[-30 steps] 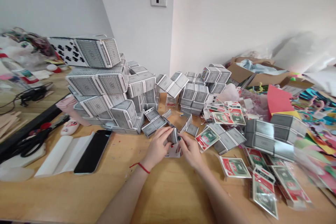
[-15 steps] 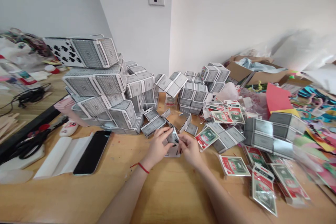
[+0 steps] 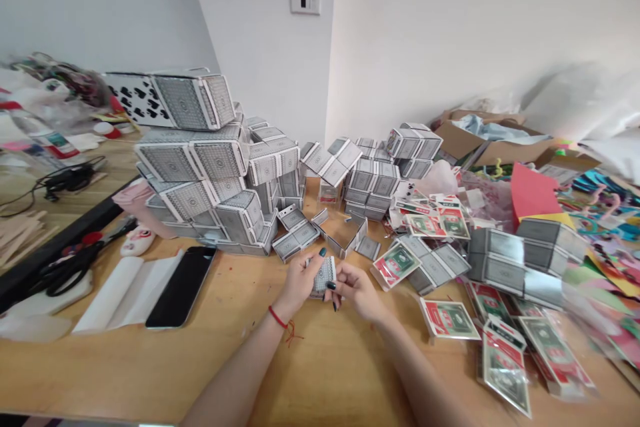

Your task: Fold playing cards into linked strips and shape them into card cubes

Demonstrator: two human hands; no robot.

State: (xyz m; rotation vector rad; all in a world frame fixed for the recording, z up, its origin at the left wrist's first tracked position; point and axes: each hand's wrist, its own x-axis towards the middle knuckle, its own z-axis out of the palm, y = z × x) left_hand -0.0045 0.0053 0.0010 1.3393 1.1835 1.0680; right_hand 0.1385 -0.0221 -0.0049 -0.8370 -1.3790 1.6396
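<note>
Between my two hands is a grey-backed playing card [image 3: 325, 273], held up just above the table with its patterned back showing. My left hand [image 3: 300, 283] grips its left side, the thumb lying across the top. On the right edge, the fingers of my right hand [image 3: 354, 288] pinch the same card. Beyond my hands, an open frame of folded cards [image 3: 343, 237] stands on the table. Joined folded cards [image 3: 296, 235] lie just left of that frame, and a single card [image 3: 368, 247] lies to its right.
At the left rises a tall stack of card blocks [image 3: 193, 163]; lower card blocks [image 3: 373, 177] stand behind. A black phone [image 3: 181, 287] and scissors [image 3: 70, 263] lie on the left. Red and green card packs [image 3: 450, 319] are spread on the right, near coloured paper [image 3: 535, 193].
The card has turned in my hands, so its patterned back now faces me more. My left thumb has moved up to its top edge. The whole view has shifted slightly.
</note>
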